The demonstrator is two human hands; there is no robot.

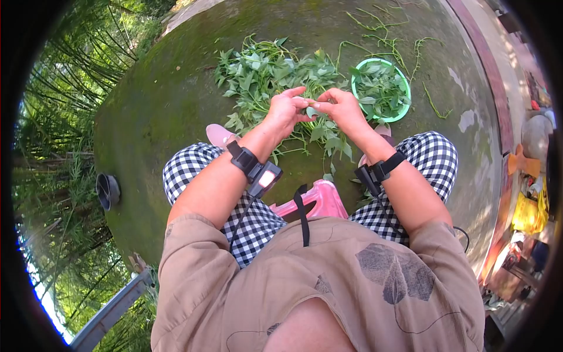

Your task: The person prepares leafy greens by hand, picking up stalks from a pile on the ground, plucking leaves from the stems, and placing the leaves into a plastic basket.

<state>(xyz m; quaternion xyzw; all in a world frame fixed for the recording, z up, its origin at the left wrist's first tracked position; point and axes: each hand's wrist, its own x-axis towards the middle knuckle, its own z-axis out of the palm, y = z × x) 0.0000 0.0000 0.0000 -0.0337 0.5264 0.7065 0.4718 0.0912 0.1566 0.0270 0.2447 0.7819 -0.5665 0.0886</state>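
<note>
My left hand (284, 111) and my right hand (342, 109) meet above a heap of leafy green vines (258, 73) on the ground. Between the fingertips of both is a leafy stem (312, 111), one green leaf of it showing below the fingers. My right thumb and forefinger pinch it; my left fingers are closed at its other side, partly hiding it. Just right of my right hand stands a light green plastic basket (407, 104) filled with picked leaves (378, 88).
Bare stripped stems (399, 50) lie on the mossy concrete ground (158, 117) beyond the basket. A pink plastic stool (328, 196) shows between my knees. A dark round container (108, 191) is at far left, near bamboo. A yellow bag (528, 212) lies among clutter at right.
</note>
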